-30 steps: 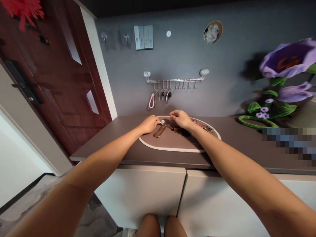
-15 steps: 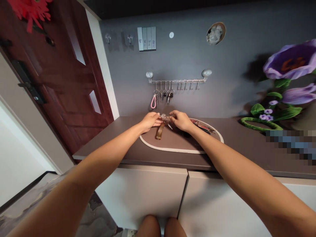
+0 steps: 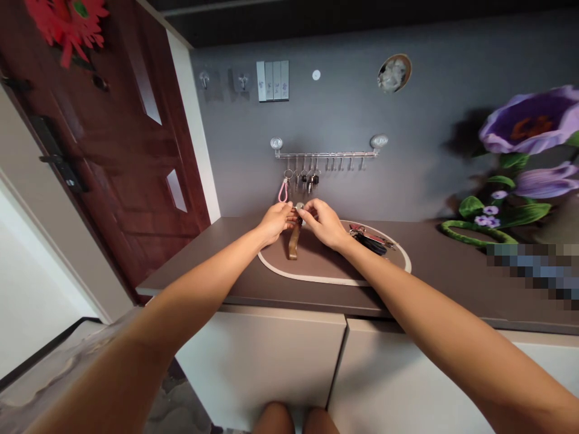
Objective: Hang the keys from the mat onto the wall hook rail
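Observation:
Both hands meet over a brown oval mat (image 3: 325,265) with a pale rim. My left hand (image 3: 275,223) pinches a bunch of keys (image 3: 299,207) from the left, and a brown strap fob (image 3: 294,244) hangs below it. From the right, my right hand (image 3: 323,222) closes thumb and fingers on the same keys. The fingers hide most of the bunch. Behind my right wrist, more keys with a red and a black piece (image 3: 368,240) lie on the mat.
On the grey wall a clear hook rail (image 3: 328,154) carries several key sets at its left, one with a pink loop (image 3: 283,191). Purple artificial flowers (image 3: 527,129) stand at the right of the counter (image 3: 452,283). A dark red door (image 3: 131,169) is at the left.
My right hand has moved left and closed in on the keys beside my left hand. The fingers now cover more of them. The view has tilted up slightly.

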`<state>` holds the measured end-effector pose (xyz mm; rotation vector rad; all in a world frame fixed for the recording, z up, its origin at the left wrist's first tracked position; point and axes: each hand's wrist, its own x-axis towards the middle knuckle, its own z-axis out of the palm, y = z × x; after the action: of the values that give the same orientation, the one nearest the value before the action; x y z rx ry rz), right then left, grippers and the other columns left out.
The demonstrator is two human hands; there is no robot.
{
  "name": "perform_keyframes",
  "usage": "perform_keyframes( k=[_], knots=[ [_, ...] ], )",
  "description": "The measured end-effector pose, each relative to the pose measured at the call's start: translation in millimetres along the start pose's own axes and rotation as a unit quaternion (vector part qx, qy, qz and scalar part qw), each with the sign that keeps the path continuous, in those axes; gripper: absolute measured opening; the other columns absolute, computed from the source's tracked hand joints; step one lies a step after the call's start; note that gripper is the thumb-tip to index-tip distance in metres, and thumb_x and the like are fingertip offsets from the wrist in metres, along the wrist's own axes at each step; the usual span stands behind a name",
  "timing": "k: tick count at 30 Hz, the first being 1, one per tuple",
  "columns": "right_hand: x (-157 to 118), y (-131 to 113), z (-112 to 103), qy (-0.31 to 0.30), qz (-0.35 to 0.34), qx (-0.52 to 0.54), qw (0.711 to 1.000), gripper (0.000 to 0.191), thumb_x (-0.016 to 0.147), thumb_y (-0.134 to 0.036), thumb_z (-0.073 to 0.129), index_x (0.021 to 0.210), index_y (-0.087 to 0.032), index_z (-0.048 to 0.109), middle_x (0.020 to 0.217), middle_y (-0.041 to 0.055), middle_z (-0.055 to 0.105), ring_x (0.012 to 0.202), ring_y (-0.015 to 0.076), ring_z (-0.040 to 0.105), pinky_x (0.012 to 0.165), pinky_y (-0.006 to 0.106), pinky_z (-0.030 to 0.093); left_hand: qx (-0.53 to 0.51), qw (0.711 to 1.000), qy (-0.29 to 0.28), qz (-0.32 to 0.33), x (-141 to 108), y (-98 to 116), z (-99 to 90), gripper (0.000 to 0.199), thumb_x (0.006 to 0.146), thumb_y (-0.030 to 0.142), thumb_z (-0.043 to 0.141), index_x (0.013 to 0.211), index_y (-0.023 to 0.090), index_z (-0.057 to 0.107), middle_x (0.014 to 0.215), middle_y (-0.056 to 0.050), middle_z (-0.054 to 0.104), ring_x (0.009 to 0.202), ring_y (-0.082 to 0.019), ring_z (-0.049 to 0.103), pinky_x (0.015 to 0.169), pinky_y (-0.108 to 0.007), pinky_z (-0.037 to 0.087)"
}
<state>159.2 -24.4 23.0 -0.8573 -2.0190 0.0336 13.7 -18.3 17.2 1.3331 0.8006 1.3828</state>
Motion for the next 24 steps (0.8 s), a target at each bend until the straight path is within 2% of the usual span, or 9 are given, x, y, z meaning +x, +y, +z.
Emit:
perform_keyframes(
  k=[3, 8, 17, 21, 24],
  knots=[
    [-0.2, -2.1, 3.3, -0.01, 0.005, -0.005, 1.0, 0.022, 0.079, -0.039, 0.047, 0.073, -0.018, 0.049, 0.074, 0.0023, 0.051, 0.071, 0.0135, 0.046, 0.066, 0.025, 0.037, 0.016, 1.0, 0.0, 0.009, 0.6, -2.1, -0.4, 0.02, 0.086, 0.029, 0.041, 0.076, 0.013, 0.046, 0.063, 0.0, 0.054, 0.053, -0.006, 0.052, 0.049, -0.017, 0.039],
    [-0.3, 2.4, 5.8, -0.014, 0.011, -0.007, 1.0, 0.012, 0.076, -0.029, 0.051, 0.072, -0.017, 0.052, 0.078, 0.0028, 0.049, 0.07, 0.0125, 0.048, 0.067, 0.025, 0.04, 0.043, 0.999, 0.018, 0.026, 3.0, -3.8, -2.6, 0.021, 0.083, 0.032, 0.046, 0.074, 0.013, 0.045, 0.063, 0.0, 0.054, 0.052, -0.006, 0.051, 0.048, -0.017, 0.039],
    [2.6, 12.6, 4.0, 0.005, 0.018, -0.01, 1.0, 0.013, 0.076, -0.027, 0.052, 0.074, -0.017, 0.06, 0.08, 0.0048, 0.054, 0.077, 0.0149, 0.051, 0.072, 0.027, 0.041, 0.089, 0.992, 0.071, 0.053, 4.8, 2.3, -6.1, 0.025, 0.085, 0.036, 0.042, 0.075, 0.014, 0.046, 0.067, -0.002, 0.057, 0.051, -0.005, 0.049, 0.047, -0.015, 0.038],
    [4.9, 16.8, 3.7, 0.016, 0.057, 0.06, 0.996, 0.014, 0.073, -0.031, 0.057, 0.072, -0.018, 0.063, 0.077, 0.0035, 0.059, 0.076, 0.0148, 0.053, 0.074, 0.028, 0.04, 0.067, 0.993, 0.088, 0.028, 6.1, 2.5, -7.9, 0.026, 0.085, 0.036, 0.042, 0.074, 0.013, 0.048, 0.062, -0.001, 0.057, 0.048, -0.005, 0.048, 0.047, -0.016, 0.038],
    [6.6, 20.2, 5.7, 0.029, 0.134, 0.188, 0.973, 0.019, 0.066, -0.035, 0.063, 0.069, -0.016, 0.062, 0.072, 0.0019, 0.062, 0.07, 0.0135, 0.054, 0.071, 0.028, 0.041, 0.03, 0.995, 0.091, -0.018, 5.1, 1.8, -7.6, 0.023, 0.084, 0.032, 0.043, 0.072, 0.013, 0.048, 0.06, -0.001, 0.056, 0.047, -0.005, 0.048, 0.048, -0.017, 0.039]
  ],
)
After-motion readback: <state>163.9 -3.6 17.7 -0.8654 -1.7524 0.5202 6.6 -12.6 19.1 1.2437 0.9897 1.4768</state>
